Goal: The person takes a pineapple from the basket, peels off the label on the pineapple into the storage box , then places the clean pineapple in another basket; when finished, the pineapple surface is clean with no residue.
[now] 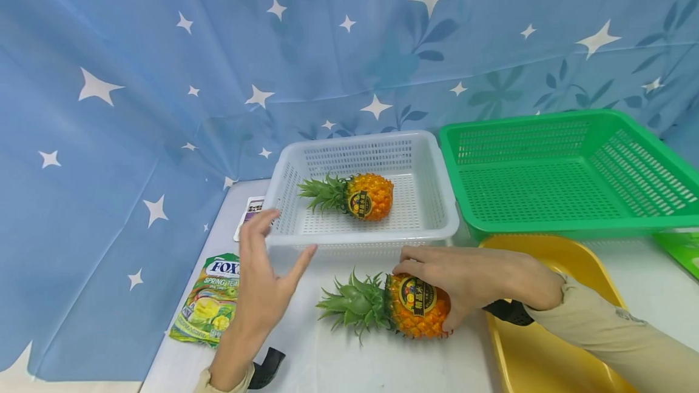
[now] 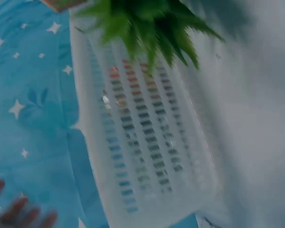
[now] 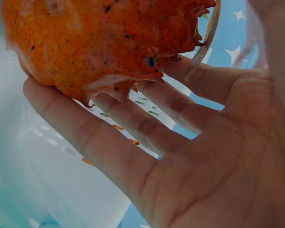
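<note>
In the head view my right hand (image 1: 453, 275) grips an orange pineapple (image 1: 426, 326) by its body, with fingers over the far side and thumb on the near side. Its green crown (image 1: 355, 305) points left, and a black round label (image 1: 419, 296) faces up. The right wrist view shows my fingers (image 3: 80, 128) against the pineapple's spiky base (image 3: 99, 47). My left hand (image 1: 264, 284) hovers left of that crown, fingers and thumb spread, holding nothing. Just beyond both hands, a second pineapple (image 1: 372, 196) lies on its side inside a white basket (image 1: 360, 240).
Right of the white basket stands a green basket (image 1: 546, 226). A yellow tub (image 1: 546, 356) sits under my right forearm. On the left lie a FOX'S candy bag (image 1: 210, 302) and a small printed card (image 1: 252, 208). A blue star-patterned curtain (image 1: 327, 47) hangs behind the white table (image 1: 338, 369).
</note>
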`<state>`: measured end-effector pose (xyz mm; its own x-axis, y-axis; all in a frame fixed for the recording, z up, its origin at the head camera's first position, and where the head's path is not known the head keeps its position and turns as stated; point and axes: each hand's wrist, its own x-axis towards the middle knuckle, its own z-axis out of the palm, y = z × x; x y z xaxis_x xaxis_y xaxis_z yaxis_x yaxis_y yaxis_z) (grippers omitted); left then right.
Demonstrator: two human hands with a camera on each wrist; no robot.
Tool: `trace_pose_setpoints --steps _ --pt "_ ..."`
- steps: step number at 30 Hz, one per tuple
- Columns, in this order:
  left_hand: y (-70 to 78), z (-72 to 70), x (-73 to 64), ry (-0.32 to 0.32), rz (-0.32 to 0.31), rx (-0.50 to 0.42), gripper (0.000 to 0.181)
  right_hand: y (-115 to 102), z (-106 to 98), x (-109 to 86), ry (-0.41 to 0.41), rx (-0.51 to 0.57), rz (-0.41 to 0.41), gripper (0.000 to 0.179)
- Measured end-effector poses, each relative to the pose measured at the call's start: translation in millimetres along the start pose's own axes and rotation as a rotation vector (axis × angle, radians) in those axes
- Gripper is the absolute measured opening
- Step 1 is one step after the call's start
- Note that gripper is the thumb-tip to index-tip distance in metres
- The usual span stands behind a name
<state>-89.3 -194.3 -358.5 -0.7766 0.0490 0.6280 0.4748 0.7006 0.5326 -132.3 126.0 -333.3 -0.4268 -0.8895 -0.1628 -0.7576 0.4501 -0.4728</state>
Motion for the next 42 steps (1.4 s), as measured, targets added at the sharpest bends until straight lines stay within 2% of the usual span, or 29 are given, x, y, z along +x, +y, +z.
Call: trace_pose_setpoints --steps 2,5,7,10,12,14,17,24,32,36,42 --pt "7.3 0.6 -2.8 -0.123 0.163 -0.074 0.074 -1 0 -0.2 -0.005 -0.006 0.008 0.089" --pt "14.9 5.0 -8.8 -0.360 0.296 -0.106 0.078 -1 -1 0.2 -0.012 -0.012 0.020 0.089" --pt "17.3 9.8 -13.1 -0.503 0.318 -0.093 0.082 -2 -1 0.5 -0.013 -0.014 0.024 0.089" --pt "15.6 18.7 -18.6 -0.671 0.299 -0.073 0.086 -2 -1 0.8 -0.014 -0.009 0.026 0.089" --pt "12.6 24.0 -21.7 -0.754 0.270 -0.058 0.087 -2 -1 0.8 -0.014 -0.002 0.027 0.089" --pt "9.1 28.2 -24.2 -0.799 0.267 -0.043 0.087 -2 -1 0.8 -0.015 0.009 0.025 0.089" --pt "5.1 33.1 -26.3 -0.802 0.291 -0.028 0.085 -2 -1 0.3 -0.014 0.018 0.026 0.090" --pt "0.2 42.5 -28.3 -0.719 0.379 -0.016 0.077 0 -1 -3.7 -0.021 0.056 0.059 0.094" --pt "1.0 46.3 -30.1 -0.737 0.288 -0.027 0.072 3 4 -10.2 0.027 0.080 0.007 0.090" --pt "2.6 50.0 -29.1 -0.732 0.293 -0.001 0.071 5 3 -10.8 0.043 0.032 -0.007 0.089" --pt "4.2 55.0 -26.9 -0.719 0.289 0.039 0.068 5 -1 -10.9 0.060 -0.034 0.014 0.090"
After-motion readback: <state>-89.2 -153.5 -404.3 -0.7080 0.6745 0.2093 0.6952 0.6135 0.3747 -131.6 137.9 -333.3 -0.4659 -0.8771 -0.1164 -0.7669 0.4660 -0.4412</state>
